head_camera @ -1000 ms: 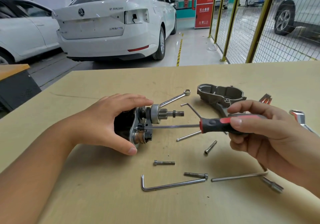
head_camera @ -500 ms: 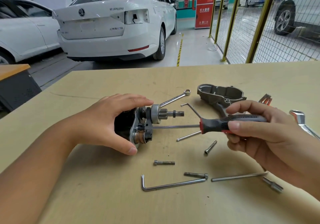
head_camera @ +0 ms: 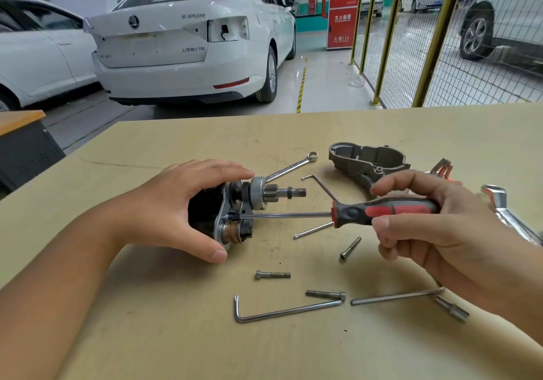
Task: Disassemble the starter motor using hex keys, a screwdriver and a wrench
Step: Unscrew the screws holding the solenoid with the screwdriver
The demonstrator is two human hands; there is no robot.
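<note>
The starter motor lies on its side on the wooden table, its pinion shaft pointing right. My left hand grips the black motor body from above, thumb on the near side. My right hand holds the red-and-black screwdriver by its handle. Its long shaft runs level to the left and its tip sits on the motor's end plate. The removed grey housing rests behind the screwdriver.
A combination wrench lies behind the motor. Several bolts and hex keys are scattered near the front. Another wrench sits at the right edge. White cars and a yellow mesh fence stand beyond the table.
The screwdriver handle has turned in my right hand, its red stripe showing again. The motor and my left hand stay put.
</note>
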